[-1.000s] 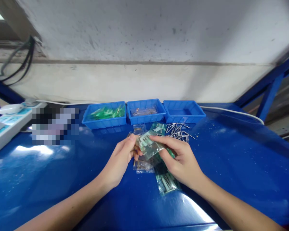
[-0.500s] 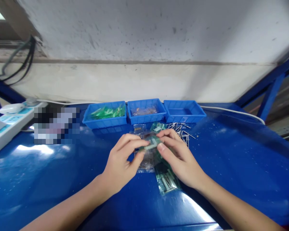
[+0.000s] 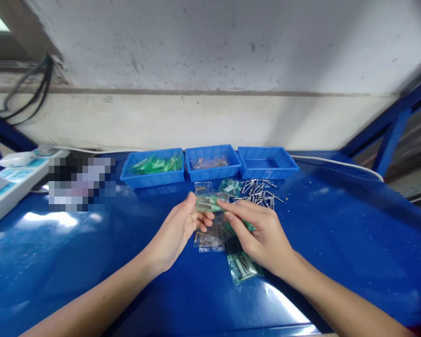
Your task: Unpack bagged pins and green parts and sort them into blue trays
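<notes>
Between my hands is a small green-tinted plastic bag [image 3: 207, 203] with pale and metal pieces showing inside. My left hand [image 3: 182, 227] grips its left end, thumb uppermost and fingers curled below. The right end is pinched between the thumb and fingers of my right hand [image 3: 257, 229]. Beneath them on the blue table lie clear bags [image 3: 210, 239] with brass-coloured pieces. Another green bag [image 3: 243, 267] with white plugs and screws lies below my right hand, which covers part of the pile. Loose metal screws [image 3: 261, 193] are heaped just beyond that hand.
Three blue bins stand along the wall: the left bin [image 3: 152, 179] holds green bags, the middle bin [image 3: 215, 174] clear bags, and the right bin [image 3: 268, 172] shows a bare floor. A power strip [image 3: 17, 175] and a blurred-out object [image 3: 82, 185] sit at the left.
My left hand has turned thumb-up and the bag has tilted and stretched out sideways between both hands. My right hand has shifted slightly, its fingers now pinching the bag's right end.
</notes>
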Available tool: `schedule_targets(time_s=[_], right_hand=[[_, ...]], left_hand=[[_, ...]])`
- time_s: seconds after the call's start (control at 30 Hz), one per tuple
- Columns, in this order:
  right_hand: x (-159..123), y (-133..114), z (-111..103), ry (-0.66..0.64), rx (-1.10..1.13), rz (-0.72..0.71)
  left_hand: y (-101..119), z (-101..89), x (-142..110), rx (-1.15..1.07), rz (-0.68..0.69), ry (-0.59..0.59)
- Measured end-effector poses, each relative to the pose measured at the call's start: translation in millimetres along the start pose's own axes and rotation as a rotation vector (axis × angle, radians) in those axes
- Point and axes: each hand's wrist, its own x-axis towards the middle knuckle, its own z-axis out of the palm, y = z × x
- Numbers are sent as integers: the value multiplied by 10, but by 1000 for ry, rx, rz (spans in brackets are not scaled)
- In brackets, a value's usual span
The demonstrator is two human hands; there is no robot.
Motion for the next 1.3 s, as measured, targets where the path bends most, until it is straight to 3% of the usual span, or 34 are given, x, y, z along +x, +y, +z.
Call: schedule_targets(time_s=[0.07,0.13,0.23,0.37,0.47,0.53,0.63,0.73,0.87,0.93,1.0,1.1,1.2,1.27,1.3], right_hand=[[-1,20,7,-4,9,-8],[8,33,6,12,11,9],[26,28,-11,18,-32,66],[35,-14,-48,-76,121,144],[33,-39,-54,-166,344,162],[38,-44,-46,-186,416,195],[53,-27,-30,-98,299,197],[53,17,-22,-1,101,47],[19,87,1,-2,-102,-199],[2,104,19,-19,-169,-240],[-6,99,32,-45,-188,-209],[-7,60,28,-63,-185,-115],[-5,23,4,-45,-188,-54],[-4,14,-11,-28,-199,-41],[-3,13,-17,-22,-206,-38]], left_hand=[[21,-6,0,-18,-10,15],[29,-15,-10,159,67,54],[1,-33,-36,541,323,134],[-71,-57,-72,884,768,99],[-95,-57,-96,958,881,85],[-89,-43,-106,983,851,75],[-57,-18,-105,953,699,55],[-20,-17,-80,719,465,19],[4,-3,-45,275,89,-40],[14,22,-36,201,1,-62],[44,21,-24,243,-2,-72],[190,-121,27,557,216,90],[459,-447,117,1116,629,546],[632,-695,179,1390,676,785],[695,-806,207,1519,618,849]])
